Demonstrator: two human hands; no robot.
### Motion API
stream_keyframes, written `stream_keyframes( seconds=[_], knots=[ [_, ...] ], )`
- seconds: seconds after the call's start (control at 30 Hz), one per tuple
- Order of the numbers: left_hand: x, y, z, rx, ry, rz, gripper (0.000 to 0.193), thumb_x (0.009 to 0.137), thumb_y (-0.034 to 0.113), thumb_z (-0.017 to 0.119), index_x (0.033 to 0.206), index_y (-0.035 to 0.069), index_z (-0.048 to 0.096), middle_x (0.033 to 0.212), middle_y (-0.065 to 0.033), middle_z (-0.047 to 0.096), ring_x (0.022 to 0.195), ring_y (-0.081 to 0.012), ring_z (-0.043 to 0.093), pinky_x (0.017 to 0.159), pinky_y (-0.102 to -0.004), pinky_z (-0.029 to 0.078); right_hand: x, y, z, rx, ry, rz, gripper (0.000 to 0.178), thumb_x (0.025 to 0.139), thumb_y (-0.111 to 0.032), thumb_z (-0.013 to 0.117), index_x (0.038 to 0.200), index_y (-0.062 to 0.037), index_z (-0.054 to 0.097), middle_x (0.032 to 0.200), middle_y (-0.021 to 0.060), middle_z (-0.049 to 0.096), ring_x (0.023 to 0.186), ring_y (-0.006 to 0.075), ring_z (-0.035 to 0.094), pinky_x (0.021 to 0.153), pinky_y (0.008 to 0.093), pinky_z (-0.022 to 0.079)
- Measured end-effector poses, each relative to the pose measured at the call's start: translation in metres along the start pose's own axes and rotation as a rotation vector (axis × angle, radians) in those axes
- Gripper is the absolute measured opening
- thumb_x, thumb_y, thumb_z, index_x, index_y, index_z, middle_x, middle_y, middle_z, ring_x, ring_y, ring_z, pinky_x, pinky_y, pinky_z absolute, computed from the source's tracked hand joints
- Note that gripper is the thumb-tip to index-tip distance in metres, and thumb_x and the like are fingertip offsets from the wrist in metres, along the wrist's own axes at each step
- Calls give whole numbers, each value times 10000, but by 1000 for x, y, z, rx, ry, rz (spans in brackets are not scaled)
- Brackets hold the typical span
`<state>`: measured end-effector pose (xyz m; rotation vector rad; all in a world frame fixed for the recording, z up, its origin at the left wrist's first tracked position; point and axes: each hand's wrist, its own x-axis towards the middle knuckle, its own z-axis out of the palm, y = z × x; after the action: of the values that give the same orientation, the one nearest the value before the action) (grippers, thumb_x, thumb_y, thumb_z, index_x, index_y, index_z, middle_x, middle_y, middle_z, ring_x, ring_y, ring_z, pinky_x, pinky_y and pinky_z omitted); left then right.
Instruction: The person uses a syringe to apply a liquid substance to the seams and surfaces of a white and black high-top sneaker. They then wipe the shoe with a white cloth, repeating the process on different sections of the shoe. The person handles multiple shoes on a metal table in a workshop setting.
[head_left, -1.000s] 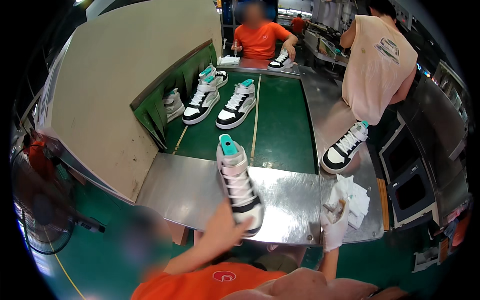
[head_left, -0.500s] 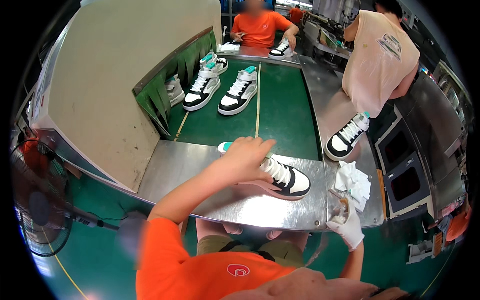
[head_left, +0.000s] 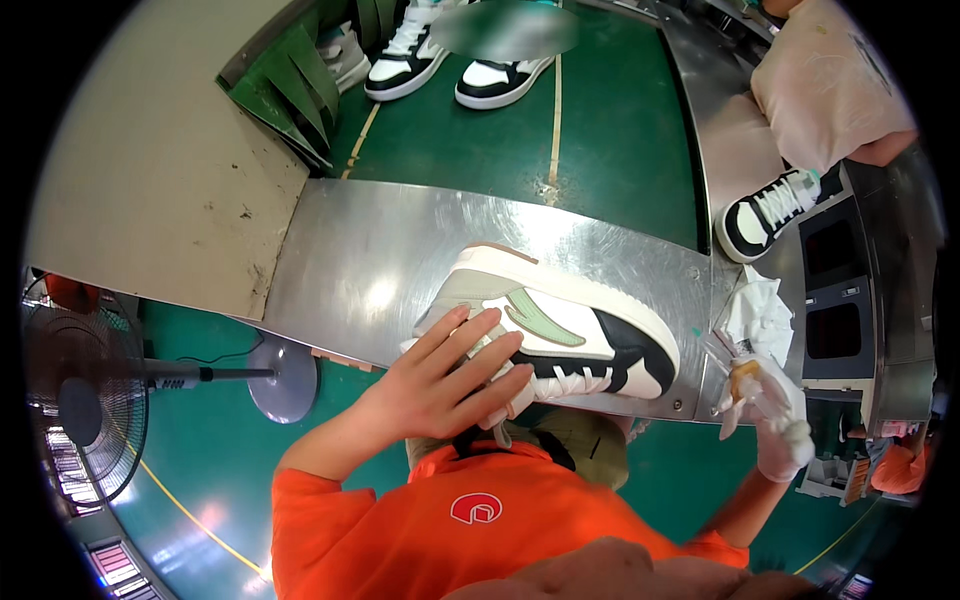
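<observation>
The shoe (head_left: pixel 560 325) is lying on its side over the tabletop's (head_left: pixel 345 260) near edge, laces (head_left: pixel 575 380) already threaded; nothing is showing what work remains. The left hand's (head_left: pixel 440 380) fingers are spreading across its left end, slightly apart; clamping I cannot tell. The gloved right hand (head_left: pixel 780 425) is hovering beside white paper (head_left: pixel 755 315), its grip unclear. Laced shoes (head_left: pixel 408 65) are standing farther off.

Seen from a worker's head-worn left fisheye camera, facing steeply down over an orange T-shirt (head_left: pixel 395 530), a black-and-white sneaker (head_left: pixel 560 325) appears mid-frame at close range; the wide view stretches from a pedestal fan (head_left: pixel 82 410) at left to a green conveyor belt (head_left: pixel 625 135) ahead.
</observation>
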<state>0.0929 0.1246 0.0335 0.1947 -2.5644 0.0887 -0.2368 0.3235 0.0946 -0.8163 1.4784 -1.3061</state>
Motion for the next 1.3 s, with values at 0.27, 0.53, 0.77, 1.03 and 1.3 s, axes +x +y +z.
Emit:
stream_keyframes(
  seconds=[0.27, 0.53, 0.77, 1.03, 1.3],
  knots=[
    [0, -3, -3, -76, -24, -64, 200, 903, 239, 596, 1093, 185, 630, 1217, -67, 637, 1130, -307, 615, 979, -456, 505, 92, 8, 64, 396, -594, -55, 1114, 548, -690, 768, 1246, 105, 417, 708, 228, 590, 565, 292, 606, 501, 356, 525],
    [1, -6, -3, -98, -17, -78, 223, 887, 223, 613, 1107, 183, 618, 1198, -67, 639, 1118, -293, 617, 953, -444, 519, 105, 4, 71, 252, -644, 60, 997, 651, -646, 749, 1236, 98, 436, 704, 240, 590, 580, 297, 621, 508, 380, 550],
    [-1, -8, -2, -87, -9, -61, 228, 899, 242, 605, 1118, 178, 608, 1192, -73, 639, 1103, -289, 617, 936, -443, 526, 108, 5, 71, 274, -679, 86, 904, 708, -531, 770, 1259, 96, 423, 756, 260, 598, 609, 319, 632, 540, 394, 558],
    [1, -6, -2, -105, -36, -77, 215, 897, 242, 611, 1100, 172, 615, 1192, -77, 636, 1093, -300, 618, 935, -450, 524, 110, -1, 68, 211, -697, 128, 838, 757, -464, 736, 1276, 114, 422, 798, 269, 600, 584, 282, 611, 534, 383, 554],
    [2, -5, -1, -85, -33, -86, 241, 891, 285, 619, 1097, 160, 596, 1200, -67, 618, 1140, -291, 601, 980, -444, 500, 107, -16, 65, 140, -666, 213, 842, 754, -479, 743, 1255, 133, 454, 838, 245, 621, 529, 193, 557, 466, 311, 514]
  ],
)
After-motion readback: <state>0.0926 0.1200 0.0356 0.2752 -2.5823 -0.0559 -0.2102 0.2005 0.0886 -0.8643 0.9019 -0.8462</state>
